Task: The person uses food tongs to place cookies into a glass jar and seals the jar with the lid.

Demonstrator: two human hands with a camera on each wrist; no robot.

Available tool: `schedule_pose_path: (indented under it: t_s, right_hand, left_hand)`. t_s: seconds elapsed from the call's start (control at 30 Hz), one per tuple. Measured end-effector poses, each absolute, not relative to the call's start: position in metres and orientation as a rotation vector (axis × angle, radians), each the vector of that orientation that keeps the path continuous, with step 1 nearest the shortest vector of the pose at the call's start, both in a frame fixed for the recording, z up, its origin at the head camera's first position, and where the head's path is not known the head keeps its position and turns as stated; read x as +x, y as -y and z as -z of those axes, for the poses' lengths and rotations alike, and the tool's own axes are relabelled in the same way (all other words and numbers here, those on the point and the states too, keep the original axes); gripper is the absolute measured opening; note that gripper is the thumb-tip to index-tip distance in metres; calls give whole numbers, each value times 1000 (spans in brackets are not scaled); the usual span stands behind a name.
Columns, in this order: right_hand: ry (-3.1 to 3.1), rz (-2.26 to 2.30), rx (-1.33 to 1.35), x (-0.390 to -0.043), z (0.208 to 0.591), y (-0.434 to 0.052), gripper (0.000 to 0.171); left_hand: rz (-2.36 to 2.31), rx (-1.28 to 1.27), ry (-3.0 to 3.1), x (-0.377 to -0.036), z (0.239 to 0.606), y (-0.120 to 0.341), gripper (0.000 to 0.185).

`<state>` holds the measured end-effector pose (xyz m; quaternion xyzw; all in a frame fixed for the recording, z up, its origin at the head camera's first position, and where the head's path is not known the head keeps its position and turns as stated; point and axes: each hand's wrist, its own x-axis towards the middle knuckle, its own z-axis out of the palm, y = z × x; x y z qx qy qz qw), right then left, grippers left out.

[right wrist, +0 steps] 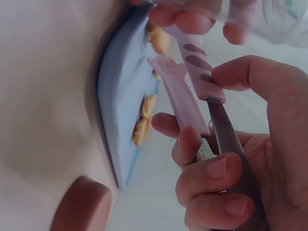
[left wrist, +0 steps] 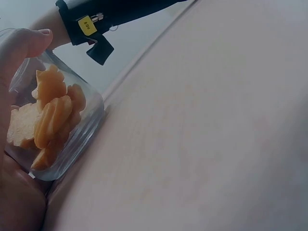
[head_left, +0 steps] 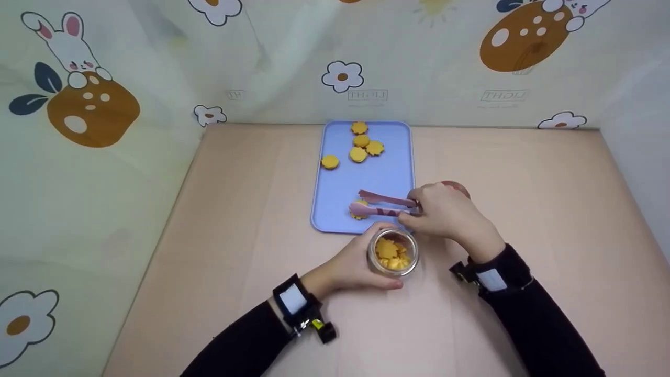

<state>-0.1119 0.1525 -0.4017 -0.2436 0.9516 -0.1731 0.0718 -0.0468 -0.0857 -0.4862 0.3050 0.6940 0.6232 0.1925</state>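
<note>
Fingers [right wrist: 211, 180] of my right hand [head_left: 445, 212] are clenched round the pink tongs [head_left: 379, 204], squeezing the handles so the tips close on a yellow flower-shaped biscuit [head_left: 359, 210] at the near edge of the blue tray [head_left: 340, 193]. My left hand [head_left: 350, 264] wraps the glass jar [head_left: 393, 253], thumb and fingers curled about its wall, steadying it upright on the bench [head_left: 235, 225] just in front of the tray, where the tongs have little way to travel. Several biscuits already lie inside the jar. Five more biscuits [head_left: 361, 145] sit loose at the tray's far end. A reddish-brown lid [head_left: 456, 187] lies beside the tray's right edge, partly hidden behind my right hand.
</note>
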Motion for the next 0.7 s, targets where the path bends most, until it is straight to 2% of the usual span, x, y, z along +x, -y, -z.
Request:
schedule_pose_path:
  t_s: [0.23,0.57,0.7]
  right_hand:
    - [-2852,596,-751,-110,409,-152,25]
    - [-2920,666,-812,-115,411,-163,31]
    - [-2911,713,-813,-117,407,-172,26]
  left_hand:
    - [-1756,856,-1949,-47,485,86,98]
    - [-1731,884,-1996,-47,485,85,97]
    - [-1737,868,-1981,-47,484,85,97]
